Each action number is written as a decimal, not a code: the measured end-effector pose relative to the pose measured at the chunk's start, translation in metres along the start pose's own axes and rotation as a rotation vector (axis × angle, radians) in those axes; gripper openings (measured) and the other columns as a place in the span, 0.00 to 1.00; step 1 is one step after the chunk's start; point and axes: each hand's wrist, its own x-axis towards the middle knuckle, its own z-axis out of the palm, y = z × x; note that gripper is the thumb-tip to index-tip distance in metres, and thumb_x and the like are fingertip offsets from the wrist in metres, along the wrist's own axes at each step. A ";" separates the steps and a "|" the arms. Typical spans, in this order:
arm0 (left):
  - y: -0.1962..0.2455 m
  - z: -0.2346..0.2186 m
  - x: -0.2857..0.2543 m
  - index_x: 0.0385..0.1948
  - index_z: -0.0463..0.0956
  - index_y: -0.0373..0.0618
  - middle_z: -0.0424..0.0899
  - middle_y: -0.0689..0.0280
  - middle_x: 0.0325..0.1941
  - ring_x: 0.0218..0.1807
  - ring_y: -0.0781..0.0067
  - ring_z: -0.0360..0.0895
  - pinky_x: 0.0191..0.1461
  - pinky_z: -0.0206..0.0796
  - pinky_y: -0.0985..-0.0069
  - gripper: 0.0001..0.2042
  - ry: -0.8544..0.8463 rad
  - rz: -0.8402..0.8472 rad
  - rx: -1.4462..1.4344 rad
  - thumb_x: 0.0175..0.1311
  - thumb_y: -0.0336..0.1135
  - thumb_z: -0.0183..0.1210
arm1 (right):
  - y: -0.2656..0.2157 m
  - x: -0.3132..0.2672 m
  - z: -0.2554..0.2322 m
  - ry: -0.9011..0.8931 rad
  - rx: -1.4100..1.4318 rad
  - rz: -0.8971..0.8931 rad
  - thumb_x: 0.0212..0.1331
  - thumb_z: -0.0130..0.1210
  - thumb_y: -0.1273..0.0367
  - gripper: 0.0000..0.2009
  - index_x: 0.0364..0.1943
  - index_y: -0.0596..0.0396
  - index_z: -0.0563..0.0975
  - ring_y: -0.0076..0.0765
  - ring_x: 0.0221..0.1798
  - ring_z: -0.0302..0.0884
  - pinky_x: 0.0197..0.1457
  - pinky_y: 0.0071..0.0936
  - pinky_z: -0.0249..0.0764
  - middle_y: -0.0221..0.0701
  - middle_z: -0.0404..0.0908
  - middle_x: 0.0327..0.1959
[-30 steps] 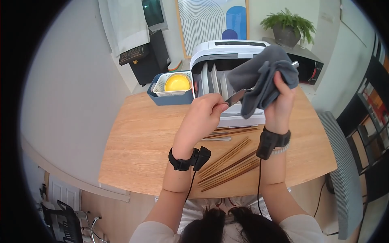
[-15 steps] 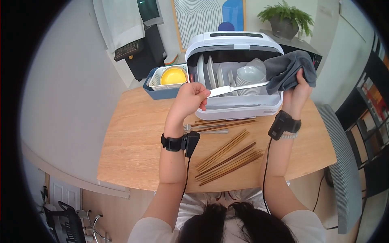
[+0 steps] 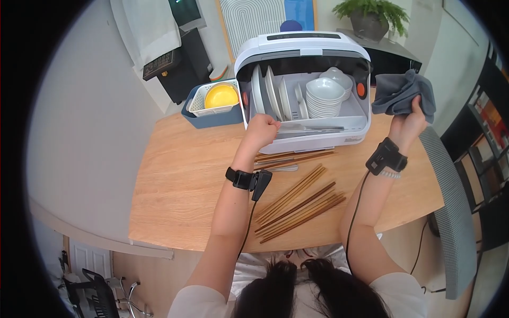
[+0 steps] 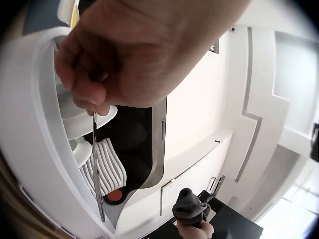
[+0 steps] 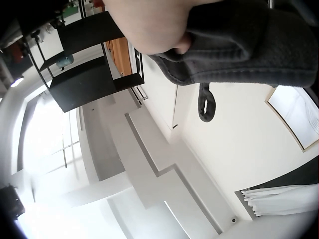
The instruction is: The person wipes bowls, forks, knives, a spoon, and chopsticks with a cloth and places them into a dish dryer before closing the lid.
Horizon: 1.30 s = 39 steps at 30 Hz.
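Observation:
My left hand (image 3: 261,131) pinches one end of a silver table knife (image 3: 318,128). The knife lies level along the front ledge of a white dish cabinet (image 3: 302,144), pointing right; it also shows in the left wrist view below the fingers (image 4: 92,92). Off the cabinet's right side, my right hand (image 3: 409,124) grips a bunched grey cloth (image 3: 400,95), whose hanging loop (image 5: 207,104) shows in the right wrist view. Inside the cabinet, plates (image 3: 270,90) stand on edge at the left and stacked white bowls (image 3: 324,98) sit at the right.
Several wooden chopsticks (image 3: 302,214) lie on the table (image 3: 180,180) before the cabinet, with more chopsticks and metal cutlery (image 3: 286,168) close to its front. At the left, a blue bin (image 3: 212,121) holds a white basket and yellow bowls (image 3: 221,96). A potted fern (image 3: 369,24) stands behind.
The knife has come out of the cloth and down to the cabinet's front ledge in my left hand. My right hand has moved away to the right with the cloth.

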 end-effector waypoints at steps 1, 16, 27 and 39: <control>-0.004 0.004 0.002 0.20 0.76 0.35 0.76 0.56 0.17 0.21 0.64 0.75 0.26 0.66 0.71 0.11 0.033 0.047 0.092 0.54 0.34 0.57 | 0.001 0.001 -0.002 0.005 -0.001 -0.012 0.60 0.42 0.77 0.11 0.46 0.65 0.69 0.40 0.51 0.70 0.56 0.37 0.68 0.40 0.71 0.50; 0.005 -0.011 -0.015 0.23 0.77 0.38 0.79 0.53 0.25 0.31 0.54 0.77 0.37 0.68 0.66 0.08 0.302 0.232 0.516 0.49 0.35 0.58 | -0.006 0.000 0.002 -0.019 0.057 0.008 0.56 0.46 0.80 0.09 0.41 0.64 0.71 0.36 0.46 0.73 0.52 0.31 0.70 0.38 0.74 0.45; 0.023 0.028 -0.033 0.27 0.78 0.37 0.80 0.59 0.23 0.25 0.65 0.77 0.31 0.68 0.74 0.10 -0.721 0.114 0.724 0.45 0.33 0.57 | -0.008 -0.002 0.004 -0.047 0.067 0.029 0.56 0.47 0.80 0.09 0.41 0.65 0.72 0.36 0.45 0.73 0.51 0.33 0.71 0.38 0.74 0.44; -0.005 0.090 -0.041 0.26 0.82 0.47 0.83 0.63 0.29 0.31 0.65 0.81 0.20 0.69 0.67 0.07 -0.316 0.284 1.116 0.48 0.32 0.55 | -0.011 -0.006 0.008 -0.069 0.079 0.076 0.57 0.46 0.78 0.09 0.42 0.66 0.71 0.37 0.45 0.73 0.51 0.33 0.72 0.39 0.74 0.44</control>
